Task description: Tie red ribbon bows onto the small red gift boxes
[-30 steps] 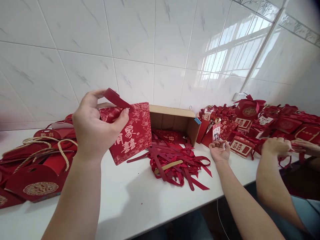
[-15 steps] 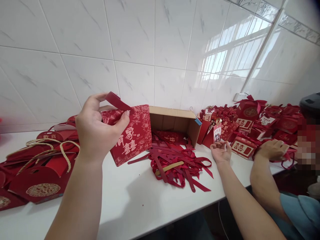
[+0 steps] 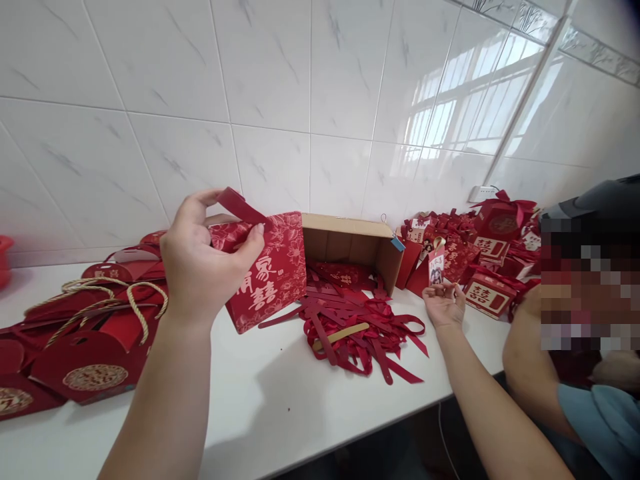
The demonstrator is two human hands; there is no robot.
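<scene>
My left hand (image 3: 207, 257) is closed on a red gift box (image 3: 280, 267) with pale flowers and white characters. Its thumb presses the front near the top, and a dark red strap (image 3: 241, 204) arches up between thumb and fingers. The box is tilted and held above the table. My right hand (image 3: 445, 305) is palm up with curled fingers, thumb near the index finger; what they pinch is too small to make out. Just behind its fingertips stands a small picture tag (image 3: 436, 267) with a gold loop.
A pile of dark red straps and ribbons (image 3: 357, 333) lies on the white table (image 3: 235, 413) before an open cardboard box (image 3: 345, 230). Red boxes with cord handles (image 3: 85, 360) fill the left side. Several red gift boxes (image 3: 490, 297) crowd the right, beside a co-worker's arm (image 3: 527, 347).
The view has shifted slightly. My left hand still holds the gift box, and my right hand has barely moved. The co-worker's head has moved inward from the right, covering some boxes and their hand.
</scene>
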